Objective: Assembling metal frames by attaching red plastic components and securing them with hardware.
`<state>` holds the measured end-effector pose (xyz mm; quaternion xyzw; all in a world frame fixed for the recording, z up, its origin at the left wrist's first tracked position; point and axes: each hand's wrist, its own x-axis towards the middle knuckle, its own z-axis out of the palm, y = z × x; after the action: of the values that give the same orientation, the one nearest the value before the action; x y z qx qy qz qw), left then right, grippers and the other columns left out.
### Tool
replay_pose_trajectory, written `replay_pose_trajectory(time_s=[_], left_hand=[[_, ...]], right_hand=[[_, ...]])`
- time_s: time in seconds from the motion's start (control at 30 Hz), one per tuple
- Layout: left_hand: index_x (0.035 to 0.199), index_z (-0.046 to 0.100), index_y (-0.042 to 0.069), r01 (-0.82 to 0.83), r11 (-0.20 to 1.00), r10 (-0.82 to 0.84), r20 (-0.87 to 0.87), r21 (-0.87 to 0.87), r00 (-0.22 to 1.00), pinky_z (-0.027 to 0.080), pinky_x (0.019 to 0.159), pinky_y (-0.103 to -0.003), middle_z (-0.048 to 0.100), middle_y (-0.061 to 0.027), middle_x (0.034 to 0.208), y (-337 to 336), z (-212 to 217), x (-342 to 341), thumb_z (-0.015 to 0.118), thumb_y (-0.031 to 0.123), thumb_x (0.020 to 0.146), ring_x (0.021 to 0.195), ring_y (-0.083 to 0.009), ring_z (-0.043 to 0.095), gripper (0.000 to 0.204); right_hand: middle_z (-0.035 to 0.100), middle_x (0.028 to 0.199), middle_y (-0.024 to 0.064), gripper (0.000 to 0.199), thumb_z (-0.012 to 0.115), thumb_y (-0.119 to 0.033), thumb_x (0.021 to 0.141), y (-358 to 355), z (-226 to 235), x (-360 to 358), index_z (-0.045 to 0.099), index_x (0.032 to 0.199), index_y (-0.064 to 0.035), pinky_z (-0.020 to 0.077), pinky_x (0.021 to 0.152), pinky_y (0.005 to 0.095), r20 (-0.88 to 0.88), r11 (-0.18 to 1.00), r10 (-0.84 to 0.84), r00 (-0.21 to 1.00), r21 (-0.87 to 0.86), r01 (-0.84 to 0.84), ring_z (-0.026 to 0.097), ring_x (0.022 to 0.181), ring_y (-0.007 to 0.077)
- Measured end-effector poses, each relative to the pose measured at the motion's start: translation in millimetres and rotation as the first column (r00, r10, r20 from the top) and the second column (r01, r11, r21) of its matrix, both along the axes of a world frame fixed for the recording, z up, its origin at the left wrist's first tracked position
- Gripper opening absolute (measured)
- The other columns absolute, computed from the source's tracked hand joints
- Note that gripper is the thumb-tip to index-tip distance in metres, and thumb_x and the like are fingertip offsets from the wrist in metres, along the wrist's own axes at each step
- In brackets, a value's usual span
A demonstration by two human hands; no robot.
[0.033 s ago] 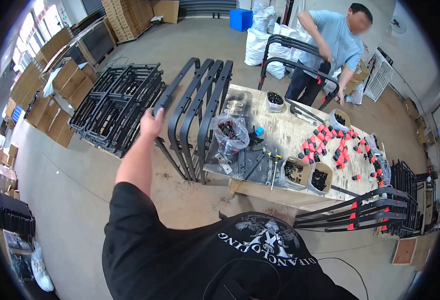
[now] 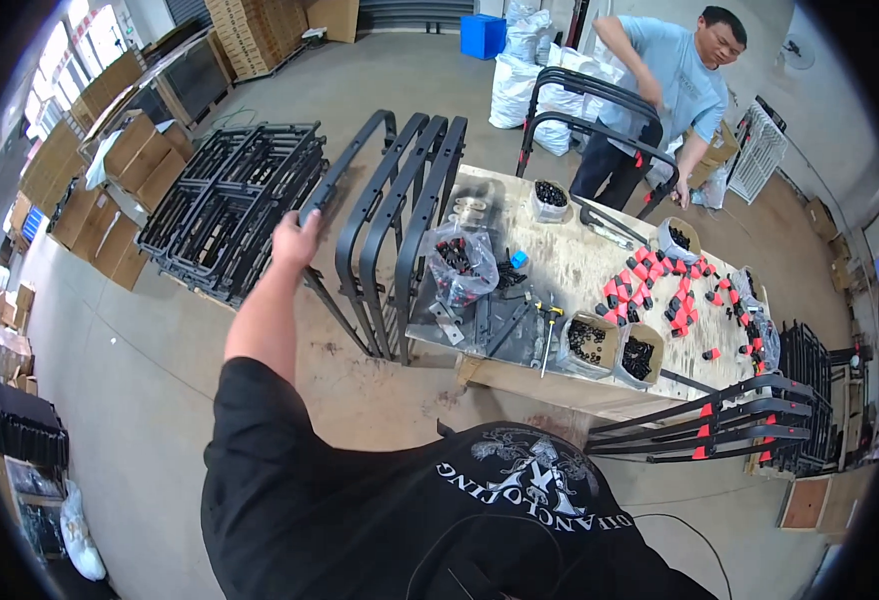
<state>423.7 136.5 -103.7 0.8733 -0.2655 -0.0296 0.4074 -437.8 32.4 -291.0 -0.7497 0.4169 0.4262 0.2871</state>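
I see no shift between the two looks: my left hand (image 2: 295, 238) stays wrapped around the top bar of the outermost black metal frame (image 2: 345, 180), which leans with three others (image 2: 410, 215) against the left edge of the worktable (image 2: 580, 265). My right hand is out of view. On the floor to the left lies a stack of frames (image 2: 230, 205), close to my reach. Near the table's front edge sit a bag of black parts (image 2: 460, 262) and red caps (image 2: 660, 285). A co-worker (image 2: 675, 85) handles another frame (image 2: 600, 125) at the far edge.
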Motion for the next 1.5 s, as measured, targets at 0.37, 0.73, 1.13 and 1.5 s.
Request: replay_pose_trajectory(time_s=[0.37, 0.73, 1.13, 1.5], left_hand=[[0.083, 0.065, 0.0, -0.153, 0.978, 0.117, -0.239, -0.14, 0.964, 0.045, 0.048, -0.03, 0.059, -0.0035, 0.063, 94.3, 22.0, -65.6, 0.07, 0.046, 0.094, 0.05, -0.0136, 0.057, 0.047], [0.086, 0.048, 0.007, -0.542, 0.748, 0.335, -0.488, -0.383, 0.806, 0.046, 0.043, -0.033, 0.054, -0.0036, 0.058, 172.3, -63.2, -378.5, 0.06, 0.038, 0.102, 0.046, -0.0158, 0.056, 0.037], [0.096, 0.052, 0.003, -0.32, 0.808, -0.021, -0.567, -0.494, 0.823, 0.049, 0.055, -0.03, 0.061, -0.0027, 0.066, 130.6, -22.2, -613.8, 0.055, 0.026, 0.106, 0.06, -0.0135, 0.06, 0.025], [0.135, 0.051, -0.003, -0.051, 0.749, -0.649, -0.747, -0.661, 0.142, 0.046, 0.107, -0.036, 0.061, -0.0121, 0.13, 139.2, 20.4, -649.1, 0.055, 0.011, 0.102, 0.121, -0.021, 0.059, 0.037]], right_hand=[[0.072, 0.107, 0.0224, 0.044, 0.068, -0.038, 0.085, 16.8, -14.8, -45.7, 0.073, 0.105, 0.0004, 0.0543, 0.088, 0.0441, 0.009, 0.996, -0.073, 0.997, 0.056, 0.072, 0.07, 0.102, 0.0351], [0.072, 0.107, 0.0226, 0.044, 0.069, -0.036, 0.085, 15.8, -38.1, -120.7, 0.072, 0.107, 0.002, 0.0543, 0.088, 0.0437, 0.097, 0.989, -0.049, 0.994, 0.146, 0.034, 0.07, 0.102, 0.0352], [0.072, 0.107, 0.0229, 0.044, 0.07, -0.034, 0.085, 5.7, -27.7, -123.4, 0.071, 0.108, 0.0038, 0.0544, 0.088, 0.0433, 0.077, 0.977, 0.073, 0.994, 0.193, -0.086, 0.069, 0.101, 0.0354], [0.068, 0.115, 0.0094, 0.052, 0.063, -0.033, 0.1, 42.4, 198.4, 120.4, 0.052, 0.137, 0.0023, 0.0517, 0.094, 0.0351, 0.807, 0.796, -0.535, 0.251, 0.581, -0.17, 0.065, 0.104, 0.0194]])
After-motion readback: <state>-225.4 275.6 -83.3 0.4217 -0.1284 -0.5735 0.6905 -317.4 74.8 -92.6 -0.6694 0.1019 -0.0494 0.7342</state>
